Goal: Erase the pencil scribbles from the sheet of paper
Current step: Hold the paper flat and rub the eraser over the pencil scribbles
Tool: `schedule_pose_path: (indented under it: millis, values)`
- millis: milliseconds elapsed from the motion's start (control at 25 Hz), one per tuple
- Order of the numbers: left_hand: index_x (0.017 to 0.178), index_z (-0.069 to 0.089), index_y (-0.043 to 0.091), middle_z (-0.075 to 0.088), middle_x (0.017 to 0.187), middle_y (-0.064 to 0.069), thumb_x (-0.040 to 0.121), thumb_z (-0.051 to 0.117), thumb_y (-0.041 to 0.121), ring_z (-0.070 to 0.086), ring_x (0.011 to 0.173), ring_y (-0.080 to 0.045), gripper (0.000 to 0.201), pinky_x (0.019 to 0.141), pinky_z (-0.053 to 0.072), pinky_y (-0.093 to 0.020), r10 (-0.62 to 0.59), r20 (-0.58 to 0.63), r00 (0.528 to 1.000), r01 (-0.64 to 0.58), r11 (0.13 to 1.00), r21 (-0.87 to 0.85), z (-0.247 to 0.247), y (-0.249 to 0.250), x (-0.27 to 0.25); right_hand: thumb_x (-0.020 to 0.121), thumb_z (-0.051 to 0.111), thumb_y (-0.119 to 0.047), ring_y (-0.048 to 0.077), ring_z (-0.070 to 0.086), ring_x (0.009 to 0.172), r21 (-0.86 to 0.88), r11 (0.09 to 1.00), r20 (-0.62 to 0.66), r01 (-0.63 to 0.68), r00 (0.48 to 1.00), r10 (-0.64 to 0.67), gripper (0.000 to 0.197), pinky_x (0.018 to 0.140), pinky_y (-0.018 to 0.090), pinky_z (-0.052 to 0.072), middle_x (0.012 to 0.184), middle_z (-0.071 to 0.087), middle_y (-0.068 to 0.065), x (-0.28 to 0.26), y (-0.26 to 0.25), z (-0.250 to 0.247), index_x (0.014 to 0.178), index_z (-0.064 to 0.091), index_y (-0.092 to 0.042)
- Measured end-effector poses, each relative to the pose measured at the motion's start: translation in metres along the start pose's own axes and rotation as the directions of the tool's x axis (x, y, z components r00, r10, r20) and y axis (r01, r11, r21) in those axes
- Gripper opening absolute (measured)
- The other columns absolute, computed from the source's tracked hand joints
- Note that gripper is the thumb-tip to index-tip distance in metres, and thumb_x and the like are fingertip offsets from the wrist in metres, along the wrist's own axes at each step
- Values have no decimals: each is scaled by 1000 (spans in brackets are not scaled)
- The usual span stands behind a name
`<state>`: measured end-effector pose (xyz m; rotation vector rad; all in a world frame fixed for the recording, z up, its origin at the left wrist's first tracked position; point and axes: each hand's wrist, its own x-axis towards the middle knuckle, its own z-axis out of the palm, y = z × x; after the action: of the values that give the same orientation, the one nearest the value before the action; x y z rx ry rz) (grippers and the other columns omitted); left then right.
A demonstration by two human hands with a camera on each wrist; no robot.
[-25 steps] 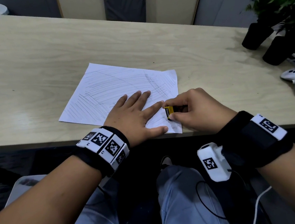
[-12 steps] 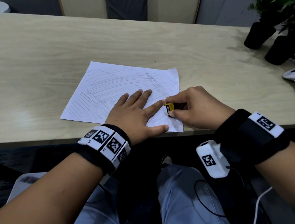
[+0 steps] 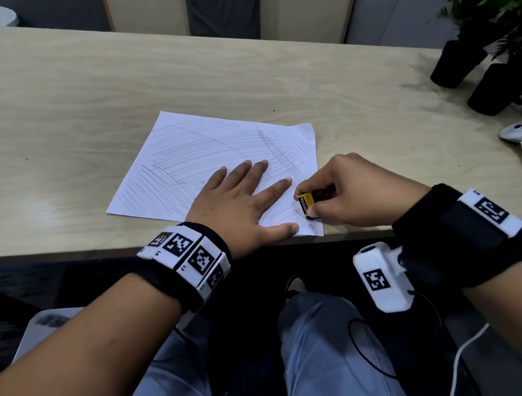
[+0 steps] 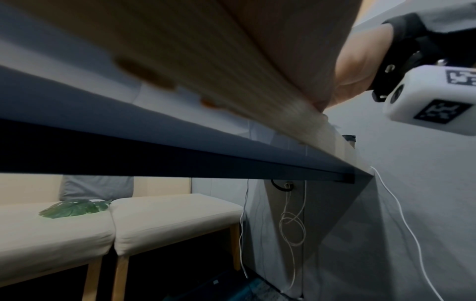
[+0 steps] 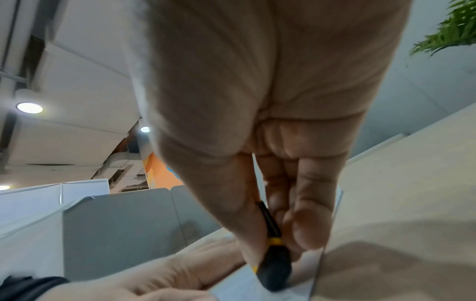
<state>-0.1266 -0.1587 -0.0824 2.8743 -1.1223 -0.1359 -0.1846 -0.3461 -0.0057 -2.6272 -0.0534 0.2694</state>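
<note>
paper covered in pencil scribbles is pinned flat near the table edge by the left hand, fingers straight and spread, while a black and yellow eraser is pinched by the right hand and pressed on the sheet's near right corner, just beside the left index finger.

The right hand fills the upper middle of the right wrist view, its thumb and fingers pinching a black eraser in a yellow sleeve. The eraser's dark tip presses on the sheet of paper, near its right edge. Left of the eraser lies what seems to be the left hand, blurred, flat on the paper.
</note>
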Motion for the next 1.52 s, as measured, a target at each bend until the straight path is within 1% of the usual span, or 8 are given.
schedule_pose_path:
  millis: [160, 360, 600, 920, 1080, 1280, 1400, 1520]
  values:
    - [149, -10, 53, -12, 164, 9, 75, 9, 87, -12, 150, -14, 84, 121, -5, -42, 0, -6, 1000, 0, 1000, 2, -1, 0, 0, 79, 64, -10, 19, 61, 70, 24, 999, -153, 36, 988, -32, 17, 68, 33, 49, 73, 69, 9, 5, 0, 13, 93, 73, -12]
    - [149, -9, 53, -12, 164, 9, 75, 10, 87, -12, 150, -14, 84, 121, -5, -42, 1, 2, 1000, -1, 1000, -2, -1, 1, 0, 77, 67, -11, 20, 64, 78, -26, 1000, -14, -16, 1000, 16, 20, 73, 32, 52, 78, 72, 7, 1, 2, 0, 94, 75, -17]
    - [149, -10, 53, -12, 164, 9, 75, 9, 87, -12, 150, -14, 84, 121, -5, -42, 1, -1, 1000, -1, 1000, -6, -1, -1, 0, 79, 63, -10, 14, 59, 64, 25, 999, -108, 32, 994, -29, 20, 65, 29, 48, 68, 68, 3, 3, -2, 11, 95, 74, -16]
    - [149, -9, 52, -13, 164, 8, 75, 10, 87, -12, 150, -14, 84, 121, -5, -42, 0, 1, 1000, 0, 1000, 1, 0, 0, 0, 79, 65, -9, 19, 64, 71, 48, 996, -135, 78, 988, -71, 26, 70, 36, 53, 74, 71, 7, 2, -4, 16, 100, 75, -20]
    - [149, -8, 53, -12, 164, 9, 80, 8, 81, -11, 150, -13, 76, 121, -5, -41, 15, -12, 1000, -15, 1000, -9, 2, -2, 0, 77, 69, -12, 18, 67, 79, 30, 999, -20, 24, 1000, -23, 27, 75, 33, 54, 82, 74, 5, 0, -1, 6, 99, 76, -26]
    - [150, -3, 51, -9, 164, 8, 82, 9, 65, -9, 150, -13, 71, 121, -4, -40, 8, -27, 1000, -8, 1000, -18, 1, -1, 1, 80, 68, -11, 11, 61, 69, 57, 994, -99, 90, 992, -84, 35, 63, 19, 46, 73, 71, 2, 1, -6, 16, 106, 72, -35]
    - [149, -7, 53, -10, 164, 8, 76, 3, 67, -9, 150, -14, 75, 121, -4, -41, 9, -10, 1000, -9, 1000, -24, 1, -1, 0, 78, 69, -13, 16, 66, 77, 17, 999, 22, 29, 999, -29, 27, 75, 31, 54, 78, 72, 3, -2, -3, 6, 100, 75, -27]
    - [150, -4, 52, -9, 164, 8, 78, 5, 67, -9, 150, -14, 74, 121, -4, -41, 7, -9, 1000, -7, 1000, -15, 1, -1, 0, 79, 68, -11, 16, 63, 73, 34, 997, -50, 76, 996, -74, 25, 72, 34, 53, 76, 72, 5, 1, -7, 11, 98, 76, -26]
